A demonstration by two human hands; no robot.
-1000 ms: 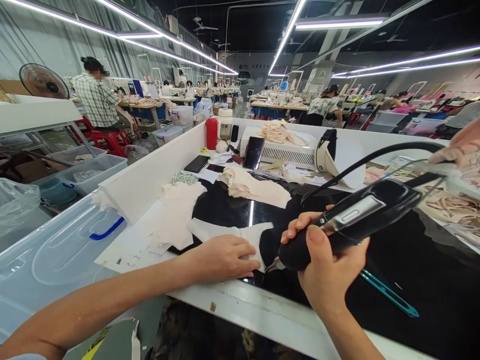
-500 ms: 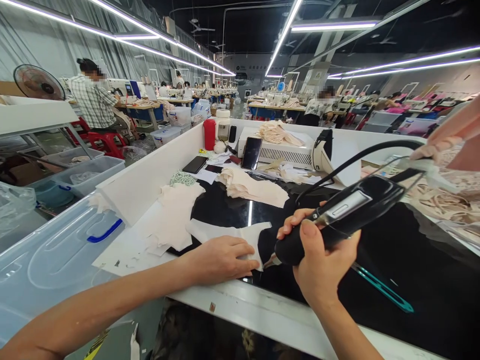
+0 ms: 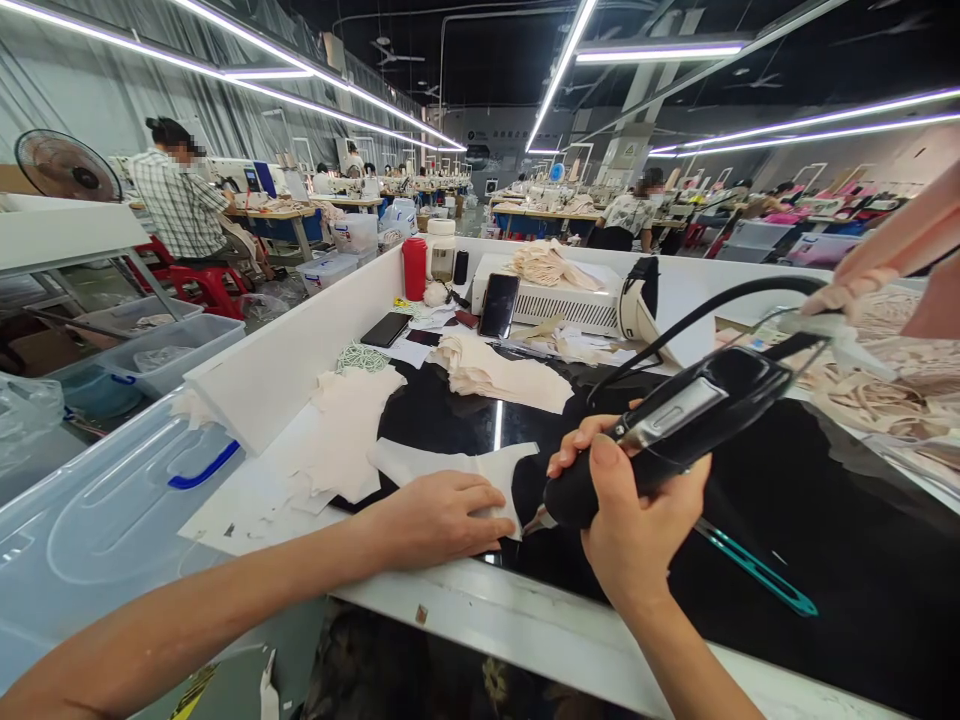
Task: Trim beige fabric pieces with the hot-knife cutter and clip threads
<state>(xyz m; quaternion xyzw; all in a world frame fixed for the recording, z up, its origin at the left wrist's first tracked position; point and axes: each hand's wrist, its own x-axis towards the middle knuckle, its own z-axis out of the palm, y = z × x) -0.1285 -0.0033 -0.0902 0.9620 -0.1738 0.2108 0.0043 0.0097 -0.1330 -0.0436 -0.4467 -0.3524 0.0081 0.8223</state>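
My left hand (image 3: 442, 520) lies flat, fingers extended, on a white fabric piece (image 3: 450, 462) on the glossy black tabletop (image 3: 810, 500). My right hand (image 3: 637, 500) is wrapped round a black handheld electric tool (image 3: 675, 420) with a silver plate on its side. The tool's pointed metal tip (image 3: 538, 520) is beside the right edge of the white piece, near my left fingertips. A pale fabric stack (image 3: 345, 425) lies to the left, and another cream stack (image 3: 502, 370) lies behind the white piece. Right of my right hand is a teal slim tool (image 3: 757, 568).
Behind are a phone (image 3: 499, 305), a white vented machine (image 3: 585, 300), a red cup (image 3: 414, 268) and a jar (image 3: 441, 250). A black cable (image 3: 720, 300) arcs to the right. A clear bin (image 3: 112, 530) stands left. People sit at sewing tables beyond.
The whole view has shifted slightly. Both hands keep their places on the white piece and the black tool, with no clear movement between them.
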